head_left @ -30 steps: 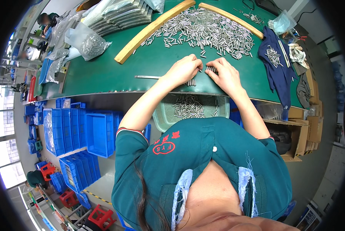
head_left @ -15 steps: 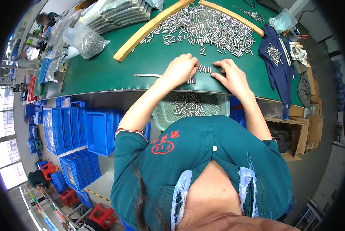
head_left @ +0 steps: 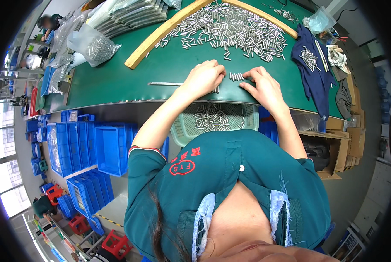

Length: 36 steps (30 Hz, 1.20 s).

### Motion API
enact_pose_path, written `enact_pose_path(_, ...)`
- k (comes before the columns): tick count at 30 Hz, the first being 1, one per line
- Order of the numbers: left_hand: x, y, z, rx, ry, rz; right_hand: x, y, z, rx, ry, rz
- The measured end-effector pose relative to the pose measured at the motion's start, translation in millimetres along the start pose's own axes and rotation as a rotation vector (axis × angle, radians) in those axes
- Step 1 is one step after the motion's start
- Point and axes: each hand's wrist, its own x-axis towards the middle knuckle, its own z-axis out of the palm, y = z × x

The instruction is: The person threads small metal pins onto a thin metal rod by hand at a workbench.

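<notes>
- Your left hand lies over the green tabletop with its fingers curled in; whether a pin is pinched in its fingertips, you cannot tell from this view.
- Your right hand has its thumb and fingers spread apart, with no grip to be seen.
- A short row of small, silvery, cylindrical metal pins lies between your hands, side by side, nearer your right fingertips; contact with them is too small to make out.
- A second little group of silvery metal pins sits on your body side of your left hand, partly hidden by it.
- A thin, flat grey metal strip reaches out to the left from beneath your left wrist.
- Ahead of both hands spreads a large loose heap of silvery metal pins, flanked by a long left wooden bar and a right wooden bar.
- Below your hands, under the table edge, a pale green plastic mesh basket holds more pins.
- Well right of your right hand, a navy blue cloth carries another small pile.
</notes>
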Motion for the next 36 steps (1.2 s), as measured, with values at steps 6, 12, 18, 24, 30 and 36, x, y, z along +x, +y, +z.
enact_pose_path(6,-3.3,-1.6,0.7,-0.004,0.010,0.034,13.9,-13.2,15.3,-0.031,0.039,-0.129)
enact_pose_path(12,-10.0,-7.8,-6.3,0.011,-0.017,-0.021,20.9,-14.4,25.2,-0.051,0.043,-0.254)
enact_pose_path(18,-15.2,-14.9,-14.0,0.038,-0.018,-0.078,9.7,-18.2,17.3,-0.003,-0.113,-0.305)
enact_pose_path(24,-9.7,-11.5,-16.1,0.033,0.019,-0.071,6.6,-19.7,13.3,0.217,-0.095,-0.124)
enact_pose_path(30,10.9,-19.7,-6.9,0.012,0.096,-0.056,9.7,-3.7,9.6,0.164,0.010,-0.045)
enact_pose_path(36,46.8,-17.8,5.8,0.010,0.070,-0.087,17.1,3.9,8.1,0.097,0.080,-0.013)
